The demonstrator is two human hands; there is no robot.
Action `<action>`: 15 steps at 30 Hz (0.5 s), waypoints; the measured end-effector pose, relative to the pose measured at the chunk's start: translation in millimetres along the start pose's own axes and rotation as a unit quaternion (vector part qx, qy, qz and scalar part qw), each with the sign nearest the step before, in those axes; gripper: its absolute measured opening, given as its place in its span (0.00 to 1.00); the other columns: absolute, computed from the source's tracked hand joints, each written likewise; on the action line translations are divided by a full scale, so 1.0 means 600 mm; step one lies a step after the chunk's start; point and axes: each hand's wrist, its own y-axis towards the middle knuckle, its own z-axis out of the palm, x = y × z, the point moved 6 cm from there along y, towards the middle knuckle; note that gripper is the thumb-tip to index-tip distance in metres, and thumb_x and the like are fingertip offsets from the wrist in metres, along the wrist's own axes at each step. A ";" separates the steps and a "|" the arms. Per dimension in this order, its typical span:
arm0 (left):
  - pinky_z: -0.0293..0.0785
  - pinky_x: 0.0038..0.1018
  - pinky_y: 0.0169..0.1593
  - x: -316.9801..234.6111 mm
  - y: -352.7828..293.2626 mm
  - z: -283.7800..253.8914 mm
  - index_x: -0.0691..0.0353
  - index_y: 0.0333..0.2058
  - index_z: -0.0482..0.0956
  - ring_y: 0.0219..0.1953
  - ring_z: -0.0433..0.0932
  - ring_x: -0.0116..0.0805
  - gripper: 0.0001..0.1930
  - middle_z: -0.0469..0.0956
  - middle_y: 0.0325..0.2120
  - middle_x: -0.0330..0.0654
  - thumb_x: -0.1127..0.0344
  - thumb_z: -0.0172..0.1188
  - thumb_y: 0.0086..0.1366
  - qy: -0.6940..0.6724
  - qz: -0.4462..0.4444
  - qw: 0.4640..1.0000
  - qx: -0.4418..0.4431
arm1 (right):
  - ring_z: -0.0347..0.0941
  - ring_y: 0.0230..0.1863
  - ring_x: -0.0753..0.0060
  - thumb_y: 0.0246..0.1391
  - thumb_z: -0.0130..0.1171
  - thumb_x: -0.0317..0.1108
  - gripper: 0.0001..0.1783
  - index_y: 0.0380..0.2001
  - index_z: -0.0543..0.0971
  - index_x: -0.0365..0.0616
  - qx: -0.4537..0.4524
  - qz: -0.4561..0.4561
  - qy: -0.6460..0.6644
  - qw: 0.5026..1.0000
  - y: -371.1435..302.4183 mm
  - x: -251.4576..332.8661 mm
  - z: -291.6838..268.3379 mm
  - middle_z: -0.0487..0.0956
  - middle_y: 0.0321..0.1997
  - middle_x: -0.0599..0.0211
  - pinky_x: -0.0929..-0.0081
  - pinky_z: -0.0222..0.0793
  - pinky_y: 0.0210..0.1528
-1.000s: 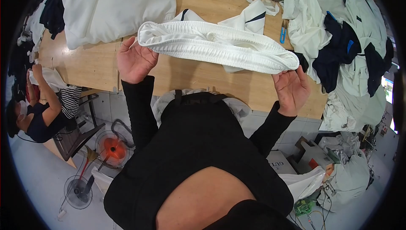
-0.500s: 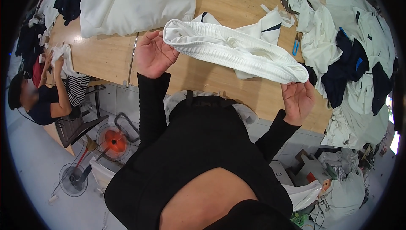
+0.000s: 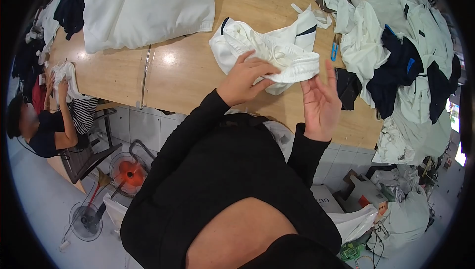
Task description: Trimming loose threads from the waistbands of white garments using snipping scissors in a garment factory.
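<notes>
White shorts [image 3: 297, 67] with a gathered elastic waistband and navy trim lie on the table in front of me, the waistband lifted at its near side. My left hand [image 3: 250, 77] reaches across from the left with its back up, fingers and thumb closed on the waistband's near edge. Palm up, my right hand [image 3: 321, 108] is at the band's right end. Its thumb stands apart and the fingers are stretched, their tips touching or under the band, partly hidden by it.
A big white cloth pile [image 3: 148, 12] covers the table's far left. At right lie white and navy garments [image 3: 396, 61], blue-handled snips [image 3: 335, 49] and a dark flat piece [image 3: 348, 88]. A co-worker [image 3: 54, 125] sits at left, near an orange fan [image 3: 129, 172]. Boxes [image 3: 363, 195] stand below right.
My left hand has let go of the waistband's left end and moved right to its near edge. The stretched waistband has slackened and bunched up. My right hand has moved left and opened its thumb.
</notes>
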 end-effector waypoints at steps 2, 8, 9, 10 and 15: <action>0.76 0.31 0.54 -0.001 0.004 -0.012 0.59 0.49 0.86 0.46 0.83 0.39 0.13 0.87 0.42 0.43 0.61 0.70 0.69 -0.072 -0.068 0.995 0.013 | 0.71 0.72 0.54 0.68 0.51 0.15 0.32 0.74 0.62 0.34 0.033 -0.083 -0.119 0.989 -0.021 0.012 0.028 0.73 0.70 0.50 0.51 0.71 0.76; 0.71 0.23 0.38 -0.036 -0.006 -0.074 0.68 0.38 0.85 0.32 0.76 0.20 0.11 0.80 0.30 0.29 0.64 0.62 0.74 -0.526 -0.325 0.785 -0.049 | 0.78 0.43 0.62 0.58 0.70 0.22 0.18 0.52 0.86 0.40 0.064 -0.362 -0.600 0.711 -0.042 0.004 0.048 0.81 0.43 0.60 0.71 0.72 0.49; 0.71 0.23 0.38 -0.030 -0.011 -0.079 0.68 0.38 0.85 0.32 0.76 0.20 0.11 0.80 0.30 0.29 0.64 0.62 0.74 -0.524 -0.327 0.785 -0.051 | 0.78 0.43 0.62 0.58 0.70 0.22 0.18 0.52 0.86 0.40 0.066 -0.361 -0.598 0.713 -0.045 0.000 0.053 0.81 0.43 0.60 0.71 0.72 0.49; 0.70 0.22 0.38 -0.024 -0.014 -0.079 0.68 0.36 0.84 0.32 0.75 0.20 0.11 0.80 0.29 0.30 0.65 0.61 0.73 -0.572 -0.313 0.757 -0.032 | 0.77 0.43 0.62 0.60 0.69 0.22 0.14 0.49 0.85 0.39 0.083 -0.345 -0.607 0.712 -0.047 -0.008 0.057 0.80 0.42 0.60 0.71 0.71 0.48; 0.67 0.23 0.36 -0.029 -0.024 -0.100 0.67 0.31 0.81 0.30 0.73 0.20 0.11 0.76 0.26 0.31 0.66 0.57 0.70 -0.611 -0.287 0.737 -0.035 | 0.71 0.45 0.63 0.64 0.62 0.24 0.03 0.40 0.82 0.38 0.101 -0.316 -0.547 0.768 -0.049 0.002 0.068 0.74 0.42 0.61 0.71 0.67 0.50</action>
